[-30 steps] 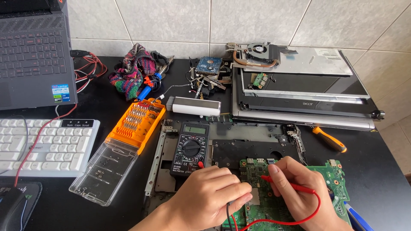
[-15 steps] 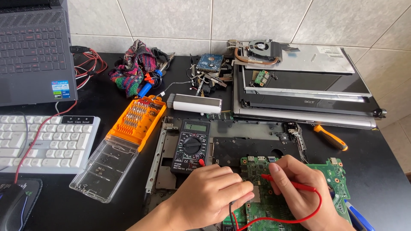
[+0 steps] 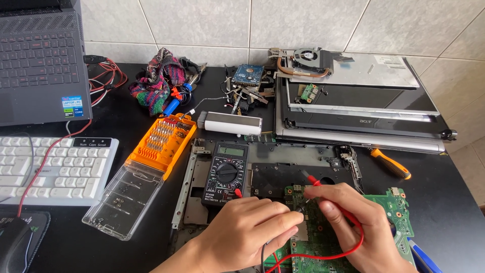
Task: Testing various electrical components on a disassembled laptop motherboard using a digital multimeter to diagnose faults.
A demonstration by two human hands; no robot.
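We are mid-measurement: our right hand (image 3: 353, 222) grips the red probe (image 3: 316, 183) and our left hand (image 3: 252, 227) pinches the black probe (image 3: 299, 208) on the green circuit board (image 3: 394, 212), beside the meter (image 3: 226, 172).

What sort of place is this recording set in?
Most likely a home or small-shop electronics repair bench: a multimeter beside a bare green circuit board that both hands probe, an open orange bit set, and stacked dismantled laptop parts on a black table against a tiled wall.

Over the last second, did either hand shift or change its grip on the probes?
Barely anything changed. The right hand keeps the red probe on the green circuit board, the left hand stays beside it, and the multimeter has not moved.
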